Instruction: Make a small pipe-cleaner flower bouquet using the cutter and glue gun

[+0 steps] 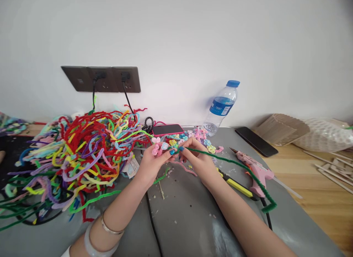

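My left hand (pixel 154 159) is closed around a small bunch of pipe-cleaner flowers (pixel 156 146), pink and pale blue, near the middle of the table. Thumb and fingers of my right hand (pixel 197 157) pinch a dark green pipe cleaner (pixel 234 160) right beside the left thumb. Its long tail runs over my right wrist to a bent end at the right. The near end of the green strand meets the bunch between my hands, where fingers hide the join. Behind my hands lie several small pastel flowers (pixel 204 135).
Left of my hands spreads a big tangled heap of coloured pipe cleaners (pixel 82 146). A red-edged phone (pixel 167 129) and a water bottle (pixel 220 109) are near the wall. Rightward are a pink glue gun (pixel 257 170), yellow-handled pliers (pixel 238 187) and a black phone (pixel 256 141).
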The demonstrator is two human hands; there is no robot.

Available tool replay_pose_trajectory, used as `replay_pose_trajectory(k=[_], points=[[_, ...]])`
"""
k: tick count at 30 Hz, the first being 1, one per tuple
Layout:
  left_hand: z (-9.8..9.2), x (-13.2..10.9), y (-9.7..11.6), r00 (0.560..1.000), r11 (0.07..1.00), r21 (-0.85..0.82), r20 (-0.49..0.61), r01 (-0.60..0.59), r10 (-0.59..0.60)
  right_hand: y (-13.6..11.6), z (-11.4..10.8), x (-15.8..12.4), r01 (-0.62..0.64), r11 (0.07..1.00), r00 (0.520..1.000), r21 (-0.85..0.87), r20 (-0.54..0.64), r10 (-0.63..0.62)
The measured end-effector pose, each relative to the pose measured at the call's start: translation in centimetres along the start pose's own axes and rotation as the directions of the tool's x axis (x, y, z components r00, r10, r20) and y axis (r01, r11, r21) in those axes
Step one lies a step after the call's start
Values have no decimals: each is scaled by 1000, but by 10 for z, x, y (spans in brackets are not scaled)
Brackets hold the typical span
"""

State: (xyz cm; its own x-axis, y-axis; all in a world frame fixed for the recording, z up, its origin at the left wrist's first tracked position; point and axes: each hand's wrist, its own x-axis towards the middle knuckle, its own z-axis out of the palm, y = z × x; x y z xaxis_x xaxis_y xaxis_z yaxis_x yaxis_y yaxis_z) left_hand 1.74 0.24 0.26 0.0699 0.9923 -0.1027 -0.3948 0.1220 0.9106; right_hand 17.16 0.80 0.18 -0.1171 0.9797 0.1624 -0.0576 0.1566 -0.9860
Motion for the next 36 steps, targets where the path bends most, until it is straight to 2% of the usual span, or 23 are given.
replay_pose_trajectory(k=[5, 11, 15, 20, 24, 26, 29, 36], points=[[1, 1, 0, 999, 999, -28, -14, 28, -28, 0, 0, 1, -24, 999, 999, 23, 21, 24], [0, 2, -1, 996, 998, -29, -64, 58, -60, 1, 0, 1, 85, 996, 996, -4, 32, -85], [-3, 2, -2, 997, 998, 5, -54, 61, -60, 2, -1, -1, 103, 995, 994, -5, 34, -102], [-3, 2, -3, 997, 996, 55, -18, 70, -69, 4, -3, -2, 184, 977, 980, -108, 93, -175], [-3, 2, -3, 993, 991, 84, -56, 108, -104, 5, -6, -3, 278, 933, 957, -229, 144, -250], [-3, 2, -3, 991, 988, 92, -40, 127, -124, 4, -6, -2, 296, 924, 952, -241, 150, -266], [-3, 2, -4, 989, 984, 98, -2, 149, -150, 4, -5, -1, 269, 935, 961, -231, 129, -245], [-4, 1, -2, 989, 984, 107, 16, 141, -144, 6, -7, 3, 89, 976, 996, -201, 35, -84]])
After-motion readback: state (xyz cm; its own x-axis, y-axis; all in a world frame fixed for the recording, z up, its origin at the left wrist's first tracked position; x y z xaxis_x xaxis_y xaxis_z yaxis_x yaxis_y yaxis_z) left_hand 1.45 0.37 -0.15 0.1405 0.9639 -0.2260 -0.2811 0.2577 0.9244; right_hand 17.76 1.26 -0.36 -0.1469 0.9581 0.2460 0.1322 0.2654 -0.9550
